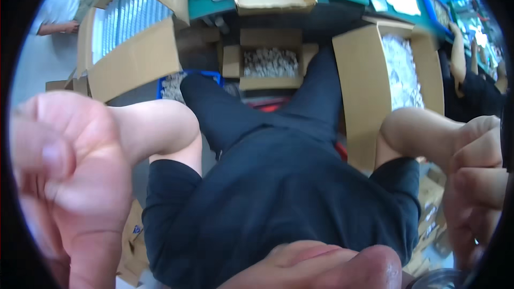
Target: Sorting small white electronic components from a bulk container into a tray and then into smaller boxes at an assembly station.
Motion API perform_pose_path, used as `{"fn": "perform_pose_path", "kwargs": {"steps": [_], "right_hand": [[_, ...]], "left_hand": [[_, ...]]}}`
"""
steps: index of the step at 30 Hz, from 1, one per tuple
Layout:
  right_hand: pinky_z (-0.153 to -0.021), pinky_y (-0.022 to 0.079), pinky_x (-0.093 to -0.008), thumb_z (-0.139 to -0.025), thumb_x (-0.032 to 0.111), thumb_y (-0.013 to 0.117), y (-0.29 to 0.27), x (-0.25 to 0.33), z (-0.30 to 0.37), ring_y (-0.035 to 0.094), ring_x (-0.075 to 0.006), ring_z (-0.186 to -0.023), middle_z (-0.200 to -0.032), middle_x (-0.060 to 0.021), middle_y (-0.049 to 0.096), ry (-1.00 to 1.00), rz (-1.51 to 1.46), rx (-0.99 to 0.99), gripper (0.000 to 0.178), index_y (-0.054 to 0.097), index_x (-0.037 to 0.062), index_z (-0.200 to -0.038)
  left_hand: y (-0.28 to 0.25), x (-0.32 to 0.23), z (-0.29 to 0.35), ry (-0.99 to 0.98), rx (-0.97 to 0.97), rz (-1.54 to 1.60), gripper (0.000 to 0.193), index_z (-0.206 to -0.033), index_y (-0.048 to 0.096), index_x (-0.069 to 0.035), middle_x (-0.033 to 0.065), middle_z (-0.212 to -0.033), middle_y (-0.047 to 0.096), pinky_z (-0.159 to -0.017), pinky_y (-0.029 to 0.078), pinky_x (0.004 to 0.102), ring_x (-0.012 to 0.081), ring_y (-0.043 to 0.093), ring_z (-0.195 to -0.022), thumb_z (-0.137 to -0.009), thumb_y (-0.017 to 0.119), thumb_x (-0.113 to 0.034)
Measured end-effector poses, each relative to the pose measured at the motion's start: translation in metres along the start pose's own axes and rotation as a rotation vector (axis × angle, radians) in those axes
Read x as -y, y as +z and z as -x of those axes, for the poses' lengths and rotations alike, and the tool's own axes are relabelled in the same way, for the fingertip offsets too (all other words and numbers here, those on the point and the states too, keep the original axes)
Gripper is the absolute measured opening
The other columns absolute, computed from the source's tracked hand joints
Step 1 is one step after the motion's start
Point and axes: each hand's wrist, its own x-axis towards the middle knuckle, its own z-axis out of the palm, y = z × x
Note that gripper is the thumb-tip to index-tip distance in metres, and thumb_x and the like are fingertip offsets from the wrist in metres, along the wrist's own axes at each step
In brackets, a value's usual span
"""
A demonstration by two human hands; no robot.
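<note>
Head view: working remotely, I saw the left hand large at the left rim, palm showing, fingers curled and blurred; whether they pinched anything, I couldn't tell. Left carton, open, with pale strips, lay ahead and inboard, its near side slanting up rightward in frame; left hand nearer. Then a blue bin and small carton, both with grey parts. Right carton, full of clear plastic, stood ahead and inboard of the right hand, long axis running away from the body; fingers bent, tips hidden, grip unclear. Writing: one blue mark, low left, unreadable.
</note>
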Motion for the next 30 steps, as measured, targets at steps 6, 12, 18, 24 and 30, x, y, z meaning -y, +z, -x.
{"fn": "perform_pose_path", "kwargs": {"steps": [6, 12, 18, 24, 30], "right_hand": [[-0.074, 0.056, -0.0334, -0.100, 0.020, 0.060, -0.090, -0.059, 0.077, 0.065, -0.0162, -0.084, -0.103, -0.0089, 0.070, 0.098, -0.050, 0.028, 0.028, 0.069, 0.0114, -0.125], [-0.075, 0.056, -0.0338, -0.100, 0.020, 0.060, -0.064, -0.124, 0.042, 0.065, -0.0170, -0.085, -0.103, -0.0103, 0.070, 0.099, -0.013, 0.116, 0.029, 0.069, 0.0092, -0.125], [-0.075, 0.055, -0.0342, -0.099, 0.019, 0.061, 0.066, -0.098, -0.061, 0.065, -0.0178, -0.086, -0.103, -0.0117, 0.070, -0.252, 0.263, 0.155, 0.029, 0.069, 0.0070, -0.125], [-0.076, 0.055, -0.0346, -0.099, 0.019, 0.062, 0.141, -0.122, -0.111, 0.065, -0.0187, -0.088, -0.103, -0.0131, 0.070, -0.254, 0.482, 0.137, 0.030, 0.069, 0.0049, -0.124], [-0.076, 0.054, -0.0350, -0.099, 0.019, 0.063, 0.126, -0.136, -0.124, 0.065, -0.0195, -0.089, -0.104, -0.0144, 0.070, -0.093, 0.552, 0.221, 0.031, 0.069, 0.0027, -0.124]], "left_hand": [[-0.002, 0.054, 0.018, -0.098, -0.054, -0.079, 0.050, -0.120, 0.065, -0.007, 0.0090, -0.103, 0.067, -0.067, 0.052, 0.0335, 0.0201, 0.061, -0.078, -0.095, 0.061, -0.050], [-0.059, 0.044, 0.056, -0.066, -0.152, -0.173, 0.052, -0.115, 0.066, -0.004, 0.0118, -0.099, 0.068, -0.066, 0.052, 0.0353, 0.0220, 0.063, -0.077, -0.096, 0.058, -0.051], [0.002, 0.027, 0.016, 0.379, -0.228, -0.372, 0.055, -0.110, 0.068, -0.002, 0.0146, -0.095, 0.068, -0.065, 0.053, 0.0370, 0.0238, 0.064, -0.075, -0.096, 0.054, -0.053], [-0.010, 0.039, 0.022, 0.556, -0.250, -0.345, 0.059, -0.105, 0.069, 0.001, 0.0174, -0.091, 0.069, -0.065, 0.054, 0.0387, 0.0257, 0.065, -0.074, -0.097, 0.050, -0.054], [-0.043, 0.070, 0.031, 0.498, -0.346, -0.299, 0.064, -0.099, 0.071, 0.004, 0.0203, -0.087, 0.070, -0.064, 0.055, 0.0405, 0.0275, 0.067, -0.073, -0.097, 0.047, -0.055]]}}
